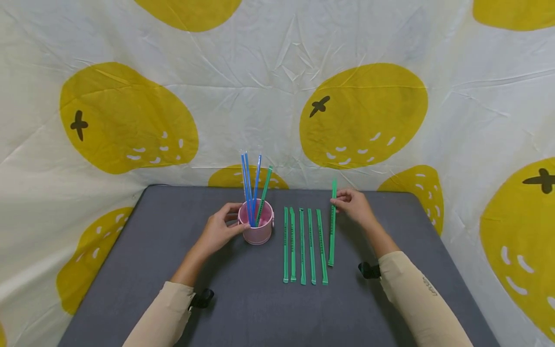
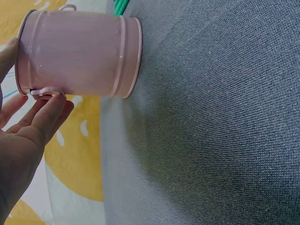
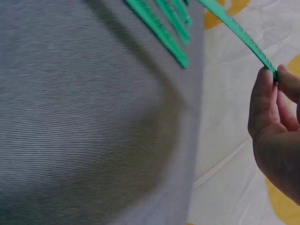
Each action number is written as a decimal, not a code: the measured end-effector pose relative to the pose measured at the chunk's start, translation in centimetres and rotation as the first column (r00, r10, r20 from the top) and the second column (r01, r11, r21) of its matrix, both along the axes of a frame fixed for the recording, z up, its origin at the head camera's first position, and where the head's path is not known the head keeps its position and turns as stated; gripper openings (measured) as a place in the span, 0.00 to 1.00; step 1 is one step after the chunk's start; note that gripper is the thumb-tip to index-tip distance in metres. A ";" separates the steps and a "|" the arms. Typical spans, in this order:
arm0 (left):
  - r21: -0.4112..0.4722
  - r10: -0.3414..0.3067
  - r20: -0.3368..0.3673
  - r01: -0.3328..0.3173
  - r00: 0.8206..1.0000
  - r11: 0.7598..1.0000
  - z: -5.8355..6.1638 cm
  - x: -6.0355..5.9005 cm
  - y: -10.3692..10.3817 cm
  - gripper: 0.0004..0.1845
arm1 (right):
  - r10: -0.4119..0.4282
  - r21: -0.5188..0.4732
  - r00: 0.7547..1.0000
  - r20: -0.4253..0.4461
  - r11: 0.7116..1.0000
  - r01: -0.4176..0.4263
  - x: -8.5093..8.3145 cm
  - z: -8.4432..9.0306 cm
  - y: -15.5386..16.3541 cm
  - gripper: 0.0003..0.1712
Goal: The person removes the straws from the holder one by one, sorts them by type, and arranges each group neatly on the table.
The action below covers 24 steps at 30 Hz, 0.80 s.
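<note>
A pink metal cup (image 1: pixel 257 226) (image 2: pixel 79 54) stands on the grey table (image 1: pixel 243 308), with several blue straws (image 1: pixel 248 189) and one green wrapped straw (image 1: pixel 263 195) upright in it. My left hand (image 1: pixel 221 230) (image 2: pixel 28 126) cups its left side, fingers relaxed against the wall and small handle. Several green wrapped straws (image 1: pixel 303 246) (image 3: pixel 161 26) lie side by side to the cup's right. My right hand (image 1: pixel 353 205) (image 3: pixel 276 126) pinches one more green straw (image 1: pixel 332 226) (image 3: pixel 239 33) near its top, its far end lifted and its near end low by the row.
A white cloth with big yellow fruit prints (image 1: pixel 360 115) hangs behind and at both sides of the table. Bare grey table surface lies in front of the straws and to the left of the cup.
</note>
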<state>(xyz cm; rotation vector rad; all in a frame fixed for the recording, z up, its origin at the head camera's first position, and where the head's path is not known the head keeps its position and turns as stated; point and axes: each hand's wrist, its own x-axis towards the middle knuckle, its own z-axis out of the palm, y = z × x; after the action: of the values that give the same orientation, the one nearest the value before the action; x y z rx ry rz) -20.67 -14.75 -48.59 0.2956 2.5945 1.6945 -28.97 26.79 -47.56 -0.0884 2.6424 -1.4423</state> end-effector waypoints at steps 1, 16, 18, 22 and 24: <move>0.001 0.003 0.000 -0.003 1.000 1.000 0.0 0.0 0.0 0.31 | 0.003 0.004 1.000 0.015 1.000 -0.003 0.1 -0.4 0.1 0.23; -0.005 0.006 -0.015 -0.006 1.000 1.000 -0.3 -0.1 0.0 0.31 | 0.077 -0.025 0.980 0.185 0.997 -0.074 0.6 -3.4 0.5 0.23; -0.006 0.005 -0.015 -0.005 1.000 1.000 -0.3 -0.1 0.0 0.31 | 0.073 -0.063 0.974 0.212 0.996 -0.061 0.8 -3.6 0.3 0.23; -0.005 0.003 -0.007 -0.003 1.000 1.000 -0.1 0.0 0.1 0.31 | 0.069 -0.112 0.965 0.254 0.993 -0.042 1.0 -4.2 0.0 0.23; -0.002 0.005 0.000 -0.005 1.000 1.000 0.0 0.0 0.1 0.31 | 0.071 -0.116 0.963 0.261 0.992 -0.041 1.1 -4.4 -0.2 0.22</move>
<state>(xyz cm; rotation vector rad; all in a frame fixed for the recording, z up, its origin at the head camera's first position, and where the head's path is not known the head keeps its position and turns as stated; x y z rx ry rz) -20.70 -14.65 -48.57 0.2901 2.5993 1.6930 -27.90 26.64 -51.96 0.0181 2.3299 -1.4671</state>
